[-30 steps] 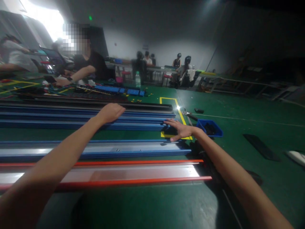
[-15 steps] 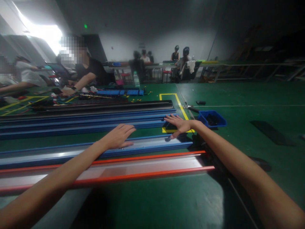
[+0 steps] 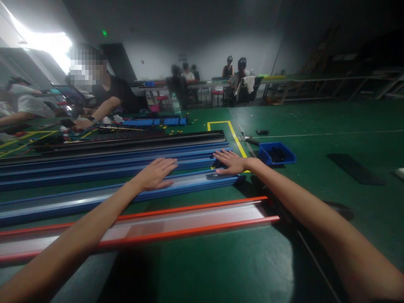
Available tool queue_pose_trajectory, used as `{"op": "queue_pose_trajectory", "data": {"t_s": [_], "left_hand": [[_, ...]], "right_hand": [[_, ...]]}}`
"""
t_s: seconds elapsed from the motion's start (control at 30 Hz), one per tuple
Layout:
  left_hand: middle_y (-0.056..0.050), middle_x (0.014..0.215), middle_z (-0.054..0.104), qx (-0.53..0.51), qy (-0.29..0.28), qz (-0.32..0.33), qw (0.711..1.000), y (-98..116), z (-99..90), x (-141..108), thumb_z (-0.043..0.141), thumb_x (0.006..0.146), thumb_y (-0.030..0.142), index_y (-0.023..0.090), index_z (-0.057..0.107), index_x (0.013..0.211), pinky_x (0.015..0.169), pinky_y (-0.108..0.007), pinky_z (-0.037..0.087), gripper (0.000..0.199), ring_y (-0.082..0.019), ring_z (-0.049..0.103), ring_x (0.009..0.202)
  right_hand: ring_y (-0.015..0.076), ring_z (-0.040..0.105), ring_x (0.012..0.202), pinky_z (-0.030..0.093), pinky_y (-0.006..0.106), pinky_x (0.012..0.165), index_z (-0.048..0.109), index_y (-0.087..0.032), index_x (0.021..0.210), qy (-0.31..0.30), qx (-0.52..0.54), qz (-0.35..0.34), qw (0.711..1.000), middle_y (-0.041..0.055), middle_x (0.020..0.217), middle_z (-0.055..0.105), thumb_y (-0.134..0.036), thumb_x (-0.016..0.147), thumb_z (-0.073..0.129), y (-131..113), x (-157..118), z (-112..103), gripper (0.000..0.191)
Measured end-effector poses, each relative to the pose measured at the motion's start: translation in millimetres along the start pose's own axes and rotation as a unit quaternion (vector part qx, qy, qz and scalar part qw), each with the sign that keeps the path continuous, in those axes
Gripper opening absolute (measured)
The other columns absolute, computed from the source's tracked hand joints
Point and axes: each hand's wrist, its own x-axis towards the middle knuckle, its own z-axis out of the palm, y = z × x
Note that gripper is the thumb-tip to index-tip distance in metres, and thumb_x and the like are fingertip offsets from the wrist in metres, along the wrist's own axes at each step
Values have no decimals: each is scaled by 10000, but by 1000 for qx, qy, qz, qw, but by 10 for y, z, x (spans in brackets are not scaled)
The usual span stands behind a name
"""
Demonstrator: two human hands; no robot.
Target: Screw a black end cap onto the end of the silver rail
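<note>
My left hand (image 3: 157, 173) lies palm down over the near blue-edged channel (image 3: 197, 182), fingers stretched out toward the blue rails (image 3: 132, 165) behind it. Over that channel's right end, my right hand (image 3: 231, 162) is spread, with its fingertips by the ends of the blue rails. Both hands are open, and neither is wrapped round anything. Whether the palms touch the channel is hidden from above. Nearer to me lies a long orange-edged channel (image 3: 189, 219) with a pale inside, running under my left forearm.
A blue bin (image 3: 285, 155) with dark pieces stands right of my right hand. Black rails (image 3: 176, 139) lie beyond the blue ones. Yellow tape (image 3: 235, 134) marks the green surface. A dark flat piece (image 3: 353, 168) lies at right. A co-worker (image 3: 110, 88) works at upper left.
The near blue-edged channel has shifted away from me, along with both hands, so its gap to the orange-edged channel is wider. The whole view has also moved slightly.
</note>
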Motion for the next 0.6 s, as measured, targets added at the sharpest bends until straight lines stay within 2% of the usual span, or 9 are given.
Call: {"op": "queue_pose_trajectory", "data": {"t_s": [0.1, 0.2, 0.27, 0.47, 0.6], "left_hand": [[-214, 1581, 473, -12, -2, -14, 1000, 17, -6, 12, 488, 1004, 538, 105, 525, 1483, 1204, -494, 338, 646, -333, 465, 1453], [-212, 1575, 482, -27, -4, -20, 999, 26, -7, 25, 527, 979, 588, 110, 534, 1471, 1193, -507, 350, 686, -345, 482, 1436], [-218, 1570, 485, -39, -3, -17, 999, 23, -2, 30, 551, 956, 628, 104, 533, 1465, 1188, -504, 359, 731, -349, 489, 1427], [-220, 1602, 440, -72, -2, -25, 997, 16, 5, 32, 624, 903, 644, 107, 478, 1498, 1192, -498, 355, 815, -350, 469, 1447], [-220, 1610, 427, -92, -7, -36, 995, 22, -11, 27, 574, 924, 667, 116, 454, 1515, 1198, -498, 348, 817, -347, 453, 1462]], "right_hand": [[400, 158, 1586, 169, 640, 1270, 282, -231, 1665, 46, -13, 8, 999, 102, 1723, 231, -749, 997, 313, -37, 26, 38, 846], [401, 241, 1567, 183, 614, 1271, 289, -165, 1658, 77, -27, -4, 997, 163, 1700, 291, -709, 1022, 299, -60, 38, 48, 838], [407, 237, 1567, 180, 608, 1272, 270, -140, 1661, 78, -30, -15, 996, 187, 1702, 272, -735, 1007, 320, -65, 33, 47, 885], [407, 178, 1582, 164, 591, 1281, 273, -156, 1663, 63, -36, -12, 997, 172, 1719, 228, -792, 970, 347, -65, 13, 40, 943], [412, 177, 1581, 179, 614, 1269, 262, -157, 1666, 59, -46, -14, 997, 176, 1719, 222, -776, 984, 330, -87, 21, 28, 923]]}}
